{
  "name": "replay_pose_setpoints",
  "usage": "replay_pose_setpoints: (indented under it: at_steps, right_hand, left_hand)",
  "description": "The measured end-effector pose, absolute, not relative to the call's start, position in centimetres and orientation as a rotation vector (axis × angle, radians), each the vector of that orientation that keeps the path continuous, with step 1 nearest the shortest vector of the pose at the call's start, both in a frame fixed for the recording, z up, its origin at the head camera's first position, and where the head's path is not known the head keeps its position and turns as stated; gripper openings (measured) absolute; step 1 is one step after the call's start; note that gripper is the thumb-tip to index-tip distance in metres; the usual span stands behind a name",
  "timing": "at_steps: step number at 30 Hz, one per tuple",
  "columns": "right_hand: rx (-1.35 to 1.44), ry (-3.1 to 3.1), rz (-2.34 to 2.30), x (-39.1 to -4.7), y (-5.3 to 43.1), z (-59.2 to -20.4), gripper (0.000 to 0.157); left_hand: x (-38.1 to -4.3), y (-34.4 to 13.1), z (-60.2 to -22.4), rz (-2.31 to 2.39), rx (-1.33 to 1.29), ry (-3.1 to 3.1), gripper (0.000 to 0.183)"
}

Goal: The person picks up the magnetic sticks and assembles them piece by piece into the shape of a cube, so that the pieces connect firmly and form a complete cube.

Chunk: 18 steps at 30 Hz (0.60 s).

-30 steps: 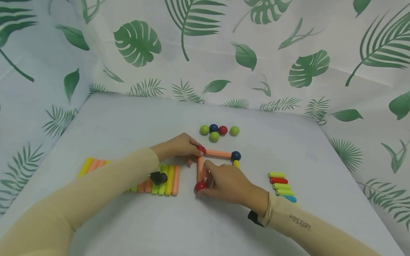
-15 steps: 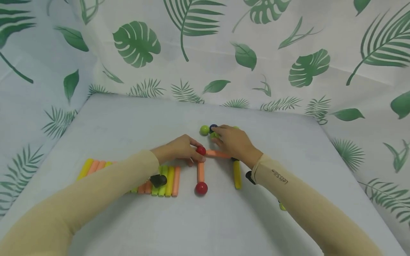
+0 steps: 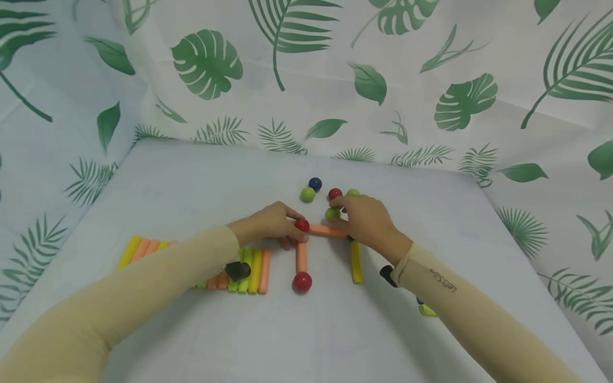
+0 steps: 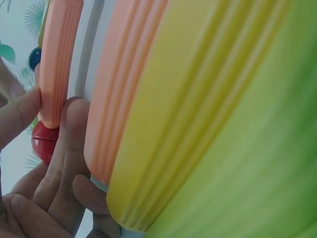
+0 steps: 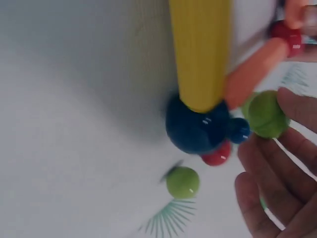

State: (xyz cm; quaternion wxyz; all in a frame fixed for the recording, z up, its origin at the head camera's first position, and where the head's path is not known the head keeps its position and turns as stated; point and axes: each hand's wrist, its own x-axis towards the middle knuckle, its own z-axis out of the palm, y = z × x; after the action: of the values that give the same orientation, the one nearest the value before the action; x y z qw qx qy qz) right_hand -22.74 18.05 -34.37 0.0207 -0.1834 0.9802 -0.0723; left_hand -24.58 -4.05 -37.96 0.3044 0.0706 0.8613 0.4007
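Observation:
My left hand [image 3: 268, 222] holds a red ball [image 3: 301, 224] at the corner of a frame of sticks and balls. From that ball an orange stick [image 3: 325, 230] runs right, and another orange stick [image 3: 301, 256] leads down to a second red ball [image 3: 302, 282]. A yellow stick [image 3: 356, 261] extends from a dark blue ball [image 5: 195, 124], which the right hand mostly covers in the head view. Between thumb and fingers, my right hand [image 3: 371, 221] pinches a light green ball [image 5: 267, 115], just beyond the upper orange stick.
Loose balls lie farther back: dark blue [image 3: 315, 184], green [image 3: 308, 194], red [image 3: 335, 194] and another green, partly hidden. A row of coloured sticks [image 3: 252, 271] lies under the left forearm. Short yellow-green sticks [image 3: 428, 310] peek out beside the right sleeve.
My right hand has left the lower red ball, reached back to the loose balls and drawn a green one nearer. The loose blue ball shifted back slightly. My left hand stayed at the corner.

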Motion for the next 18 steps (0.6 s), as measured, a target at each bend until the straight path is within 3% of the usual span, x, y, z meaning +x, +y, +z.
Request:
replay_pose_setpoints:
  at_steps: [12,18]
  right_hand:
    - [-0.603,2.938,-0.276,-13.3,22.5,-33.5,0.034]
    - [-0.609,2.878,-0.192,-11.6,22.3,-34.4,0.035]
  left_hand:
    - [-24.1,-3.8,-37.3,1.067,0.194,2.246,0.071]
    - [-24.0,-3.9,-37.4,1.077,0.197,2.234,0.07]
